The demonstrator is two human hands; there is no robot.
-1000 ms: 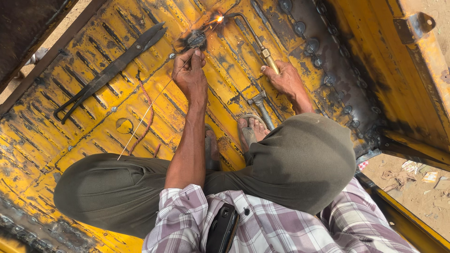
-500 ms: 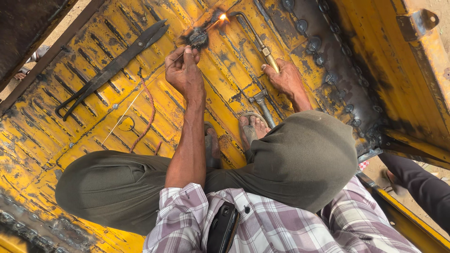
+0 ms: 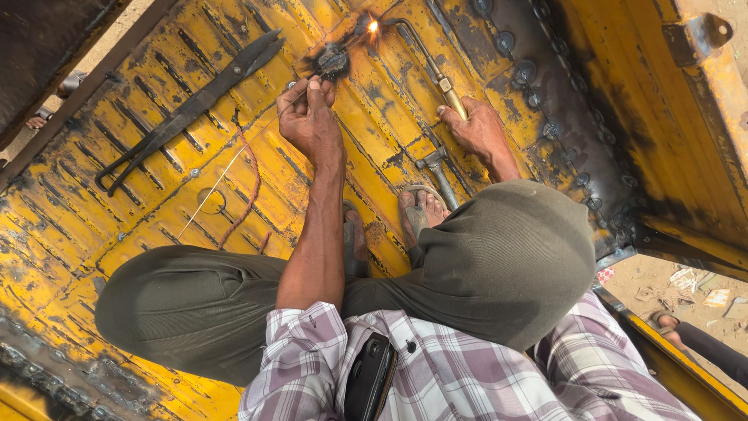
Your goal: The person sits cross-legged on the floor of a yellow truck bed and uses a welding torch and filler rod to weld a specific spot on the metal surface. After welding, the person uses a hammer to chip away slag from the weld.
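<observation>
Head cam looking straight down: the welding torch [image 3: 425, 58] has its tip lit right by a scorched patch [image 3: 333, 58] on the ribbed yellow metal panel [image 3: 140, 226]. Right hand [image 3: 479, 129] is wrapped tight round the torch's brass handle, left hand [image 3: 310, 117] pinches a thin filler rod [image 3: 234, 168] pointed at that patch. Big black shears [image 3: 191, 109] lie off to the left, sandalled feet [image 3: 421, 214] just below.
</observation>
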